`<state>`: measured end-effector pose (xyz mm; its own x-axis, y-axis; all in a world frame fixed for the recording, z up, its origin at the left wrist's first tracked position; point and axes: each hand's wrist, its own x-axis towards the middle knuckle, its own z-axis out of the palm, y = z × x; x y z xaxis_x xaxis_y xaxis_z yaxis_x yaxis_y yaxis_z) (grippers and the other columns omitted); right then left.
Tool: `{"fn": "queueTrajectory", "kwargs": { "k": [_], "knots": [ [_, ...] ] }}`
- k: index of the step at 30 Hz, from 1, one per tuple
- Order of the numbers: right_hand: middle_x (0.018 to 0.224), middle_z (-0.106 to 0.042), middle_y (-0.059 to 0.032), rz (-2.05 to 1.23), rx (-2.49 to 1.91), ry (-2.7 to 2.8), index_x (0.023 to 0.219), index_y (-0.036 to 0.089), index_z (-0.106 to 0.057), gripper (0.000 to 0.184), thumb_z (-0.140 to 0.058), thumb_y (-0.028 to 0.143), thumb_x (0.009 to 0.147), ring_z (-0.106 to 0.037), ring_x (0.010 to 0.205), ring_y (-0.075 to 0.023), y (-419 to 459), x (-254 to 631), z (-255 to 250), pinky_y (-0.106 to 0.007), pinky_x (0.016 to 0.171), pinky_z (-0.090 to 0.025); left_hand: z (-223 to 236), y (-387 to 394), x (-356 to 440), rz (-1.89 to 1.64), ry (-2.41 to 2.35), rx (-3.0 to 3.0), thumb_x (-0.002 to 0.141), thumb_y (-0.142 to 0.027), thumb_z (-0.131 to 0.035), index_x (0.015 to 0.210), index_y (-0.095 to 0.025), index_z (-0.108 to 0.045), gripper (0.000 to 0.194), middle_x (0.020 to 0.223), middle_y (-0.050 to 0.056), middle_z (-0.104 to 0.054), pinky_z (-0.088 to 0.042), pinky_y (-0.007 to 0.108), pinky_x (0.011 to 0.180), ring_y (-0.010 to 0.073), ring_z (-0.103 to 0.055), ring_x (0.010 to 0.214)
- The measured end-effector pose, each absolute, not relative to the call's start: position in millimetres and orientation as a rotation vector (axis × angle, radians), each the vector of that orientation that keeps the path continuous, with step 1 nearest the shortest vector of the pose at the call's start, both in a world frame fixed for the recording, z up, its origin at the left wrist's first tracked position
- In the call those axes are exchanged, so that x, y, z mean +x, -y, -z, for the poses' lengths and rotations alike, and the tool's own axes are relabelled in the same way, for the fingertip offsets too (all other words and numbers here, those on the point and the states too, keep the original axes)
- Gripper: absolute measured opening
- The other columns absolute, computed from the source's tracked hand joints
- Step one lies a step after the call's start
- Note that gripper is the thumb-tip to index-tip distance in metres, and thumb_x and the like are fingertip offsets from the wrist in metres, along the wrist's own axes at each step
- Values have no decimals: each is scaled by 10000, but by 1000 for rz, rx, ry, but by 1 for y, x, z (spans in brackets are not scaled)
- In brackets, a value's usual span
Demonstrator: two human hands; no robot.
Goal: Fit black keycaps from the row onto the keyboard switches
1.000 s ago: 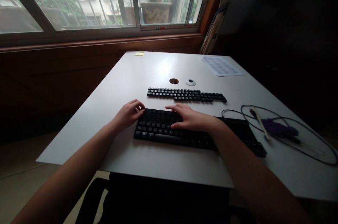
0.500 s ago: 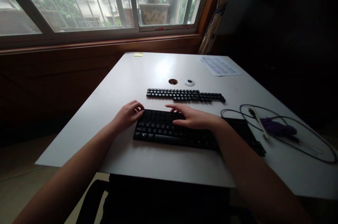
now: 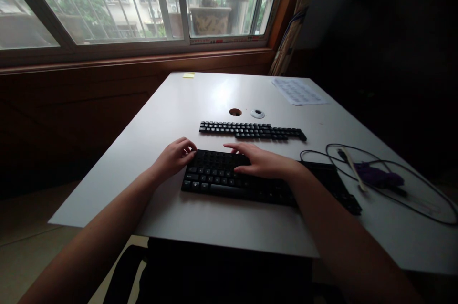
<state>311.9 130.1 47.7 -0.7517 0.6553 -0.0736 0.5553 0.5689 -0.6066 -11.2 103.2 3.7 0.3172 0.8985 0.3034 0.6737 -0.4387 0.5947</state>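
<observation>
A black keyboard point(image 3: 214, 177) lies near the front edge of the white table point(image 3: 200, 99). My left hand point(image 3: 174, 156) rests at the keyboard's left end with its fingers curled against the edge. My right hand point(image 3: 261, 161) lies flat on the keys near the middle, fingers stretched out to the left. Neither hand holds anything. Beyond the keyboard sits a long row of loose black keycaps point(image 3: 250, 130).
A black cable point(image 3: 393, 170) loops at the right around a purple object point(image 3: 379, 177) and a white stick point(image 3: 352, 165). A round hole point(image 3: 235, 112) and its white cap point(image 3: 257, 113) lie mid-table. A printed sheet point(image 3: 298, 90) and a yellow note point(image 3: 188, 75) lie at the back.
Both hands stay in place on the keyboard; only the view shifts slightly.
</observation>
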Motion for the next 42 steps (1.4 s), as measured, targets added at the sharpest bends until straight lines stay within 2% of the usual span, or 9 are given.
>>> {"fn": "queueTrajectory", "kwargs": {
  "k": [5, 9, 17, 20, 24, 28, 35, 39, 42],
  "knots": [
    [1375, -583, -91, -951, -1020, 2660, 1566, 324, -375, 811, -740, 499, 863, -534, 1276, -283, -130, 312, -48, -476, 1119, -430, -4, -103, -11, -863, -1398, 2222, 941, -260, -593, 962, -189, -671, 107, 953, 31, -616, -520, 266, 700, 138, -635, 773],
    [1364, -591, -90, -940, -1015, 2660, 1562, 325, -378, 718, -674, 455, 921, -539, 1262, -276, -130, 311, -50, -480, 1125, -417, -5, -103, -11, -861, -1402, 2222, 936, -256, -595, 964, -188, -672, 106, 950, 30, -616, -516, 265, 695, 140, -633, 772],
    [1385, -578, -87, -947, -992, 2664, 1561, 316, -379, 714, -663, 471, 925, -518, 1288, -268, -131, 312, -48, -459, 1140, -401, -3, -103, -12, -866, -1399, 2237, 940, -260, -593, 961, -194, -670, 104, 951, 30, -616, -519, 270, 702, 141, -630, 776],
    [1403, -567, -81, -956, -989, 2673, 1556, 328, -387, 810, -742, 520, 853, -506, 1303, -280, -132, 313, -47, -460, 1132, -410, -4, -103, -12, -872, -1393, 2234, 942, -265, -590, 962, -194, -673, 111, 951, 30, -615, -520, 269, 698, 139, -628, 769],
    [1385, -579, -82, -944, -983, 2653, 1546, 331, -402, 717, -693, 479, 907, -520, 1295, -269, -132, 313, -47, -465, 1133, -412, -5, -103, -11, -865, -1396, 2242, 942, -267, -591, 961, -192, -673, 113, 942, 31, -615, -519, 266, 686, 138, -628, 760],
    [1377, -593, -76, -946, -959, 2650, 1534, 336, -416, 758, -746, 470, 865, -539, 1280, -276, -132, 313, -46, -477, 1116, -439, -5, -103, -11, -876, -1389, 2258, 944, -269, -588, 961, -197, -672, 111, 938, 30, -617, -527, 268, 689, 139, -635, 758],
    [1277, -636, -91, -729, -1061, 2458, 1377, 265, -578, 410, -519, 249, 971, -670, 1004, -210, -142, 309, -36, -423, 981, -554, -4, -103, -12, -870, -1394, 2255, 942, -267, -590, 963, -193, -672, 112, 944, 32, -623, -526, 269, 692, 138, -637, 757],
    [1419, -583, -104, -424, -1161, 2376, 1440, 262, -529, 504, -469, 169, 948, -623, 1200, -266, -147, 310, -32, -482, 1093, -487, -4, -103, -12, -867, -1389, 2243, 943, -268, -586, 968, -194, -674, 118, 951, 35, -626, -528, 272, 693, 140, -637, 757],
    [1485, -548, -96, -392, -1195, 2402, 1510, 261, -454, 591, -466, 152, 930, -565, 1316, -277, -150, 311, -26, -492, 1143, -450, -4, -103, -12, -865, -1392, 2245, 943, -268, -587, 974, -192, -674, 120, 950, 34, -625, -526, 273, 694, 137, -636, 751]
  ]
}}
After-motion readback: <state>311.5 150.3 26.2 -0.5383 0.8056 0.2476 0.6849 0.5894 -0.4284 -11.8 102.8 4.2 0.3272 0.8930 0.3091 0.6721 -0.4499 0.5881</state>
